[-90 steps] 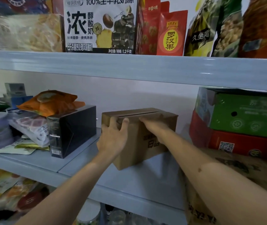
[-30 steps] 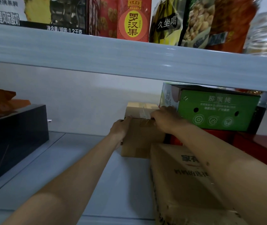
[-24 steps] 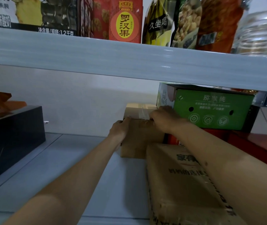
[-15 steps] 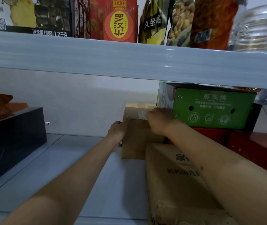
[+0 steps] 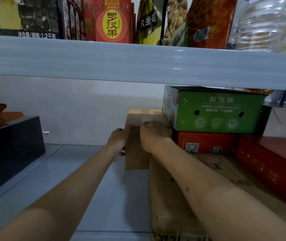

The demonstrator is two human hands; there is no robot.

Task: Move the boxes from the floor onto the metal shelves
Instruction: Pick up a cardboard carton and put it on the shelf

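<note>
The small cardboard box (image 5: 136, 150) is sitting at the back of the grey metal shelf (image 5: 90, 188), close to the white wall and pressed in beside the stack on its right. You are holding it with both hands. Your left hand (image 5: 118, 141) is lying against its left face, thumb up at the top corner, fingers hidden round the side. Your right hand (image 5: 153, 134) is curling over its top front edge, and it is covering the box's upper right part. The box's lower right corner is hiding behind the large brown carton (image 5: 177, 197) lying in front, whose near end is running out of the picture. To the right, a green box (image 5: 220, 112) is resting on a red box (image 5: 206, 143). A black box (image 5: 10, 150) is standing well apart at the left, cut off by the edge. The upper shelf (image 5: 138, 61) is blocking everything above, with blurred snack packets (image 5: 112, 20) on it.
</note>
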